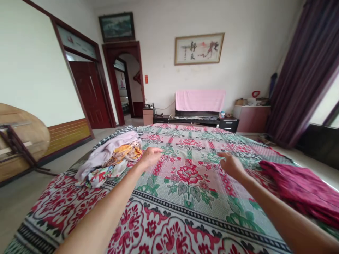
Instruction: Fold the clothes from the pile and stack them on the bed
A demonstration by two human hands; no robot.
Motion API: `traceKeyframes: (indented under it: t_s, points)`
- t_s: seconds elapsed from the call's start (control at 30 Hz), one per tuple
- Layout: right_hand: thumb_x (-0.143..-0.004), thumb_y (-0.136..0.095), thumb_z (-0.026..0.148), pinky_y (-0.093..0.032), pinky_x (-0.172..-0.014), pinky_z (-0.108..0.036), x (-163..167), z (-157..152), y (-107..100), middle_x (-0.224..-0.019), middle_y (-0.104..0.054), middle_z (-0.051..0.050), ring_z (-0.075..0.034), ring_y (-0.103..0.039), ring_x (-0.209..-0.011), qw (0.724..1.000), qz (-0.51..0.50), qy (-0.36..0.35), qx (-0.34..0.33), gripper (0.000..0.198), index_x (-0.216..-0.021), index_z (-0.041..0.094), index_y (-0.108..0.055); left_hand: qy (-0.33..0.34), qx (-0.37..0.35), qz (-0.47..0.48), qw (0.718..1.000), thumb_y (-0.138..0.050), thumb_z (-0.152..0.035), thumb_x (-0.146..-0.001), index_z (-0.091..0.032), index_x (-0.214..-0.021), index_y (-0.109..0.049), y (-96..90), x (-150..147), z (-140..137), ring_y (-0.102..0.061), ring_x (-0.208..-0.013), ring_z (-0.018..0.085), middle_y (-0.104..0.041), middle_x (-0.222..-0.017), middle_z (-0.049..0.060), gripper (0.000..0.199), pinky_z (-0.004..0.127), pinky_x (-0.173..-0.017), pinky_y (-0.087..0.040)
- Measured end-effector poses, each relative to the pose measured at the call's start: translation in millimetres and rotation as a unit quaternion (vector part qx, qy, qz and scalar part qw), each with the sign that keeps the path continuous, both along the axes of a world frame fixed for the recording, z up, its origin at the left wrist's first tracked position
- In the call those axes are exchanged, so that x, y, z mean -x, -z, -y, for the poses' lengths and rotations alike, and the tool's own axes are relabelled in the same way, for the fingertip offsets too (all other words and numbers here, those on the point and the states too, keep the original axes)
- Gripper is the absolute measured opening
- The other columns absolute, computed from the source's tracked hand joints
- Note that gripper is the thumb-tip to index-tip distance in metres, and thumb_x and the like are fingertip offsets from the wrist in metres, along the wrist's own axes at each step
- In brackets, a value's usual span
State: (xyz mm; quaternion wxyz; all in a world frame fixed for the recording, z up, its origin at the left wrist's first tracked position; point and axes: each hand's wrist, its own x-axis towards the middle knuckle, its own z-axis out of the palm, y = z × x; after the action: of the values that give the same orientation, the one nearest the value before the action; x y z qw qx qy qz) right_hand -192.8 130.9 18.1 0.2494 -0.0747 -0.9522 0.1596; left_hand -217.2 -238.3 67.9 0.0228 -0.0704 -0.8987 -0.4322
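With left grip (151, 156) and right grip (231, 164) over the flowered cover (188, 175), spread out below, can't say if opened or closed. See piled clothes (112, 151) on the cover's left, red cloth (304, 187) on its right.

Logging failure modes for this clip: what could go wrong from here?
1. If the left hand tugs the floral-patterned bedspread, the crumpled fabric pile lying on it may shift or spill.
2. The magenta cloth near the right forearm could get snagged or pushed.
3. Uneven pressure from the right hand might wrinkle the bedspread.
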Motion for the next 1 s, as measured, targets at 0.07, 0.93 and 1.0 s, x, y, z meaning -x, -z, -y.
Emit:
traceKeyframes:
  t_s: [0.07, 0.93, 1.0]
  points:
    - [-0.075, -0.048, 0.01, -0.045, -0.093, -0.029, 12, 48, 7, -0.111, -0.07, -0.007, -0.022, -0.064, -0.102, 0.999, 0.018, -0.04, 0.003, 0.039, -0.106, 0.021, -0.07, -0.037, 0.049, -0.04, 0.997, -0.054, -0.024, -0.077, -0.016, -0.11, -0.071, -4.5, 0, 20, -0.065, -0.073, 0.014, -0.074, -0.086, 0.006, 0.038, 0.021, -0.063, -0.046]
    - [-0.076, -0.043, 0.015, -0.049, -0.082, -0.026, 15, 126, 36, -0.093, -0.073, -0.002, -0.018, -0.067, -0.086, 0.984, -0.017, -0.154, 0.087, 0.034, -0.087, 0.022, -0.073, -0.284, 0.443, -0.057, 0.848, -0.035, -0.023, -0.086, -0.013, -0.1, -0.071, -23.2, 35, 159, -0.066, -0.093, 0.029, -0.071, -0.102, 0.018, 0.04, 0.034, -0.071, -0.045]
    - [-0.076, -0.042, 0.014, -0.048, -0.082, -0.026, 15, 126, 36, -0.094, -0.073, -0.002, -0.018, -0.067, -0.086, 0.984, -0.015, -0.156, 0.085, 0.034, -0.088, 0.021, -0.073, -0.266, 0.439, -0.099, 0.852, -0.032, -0.024, -0.088, -0.015, -0.104, -0.069, -24.7, 32, 146, -0.065, -0.093, 0.027, -0.071, -0.103, 0.015, 0.042, 0.032, -0.072, -0.045]
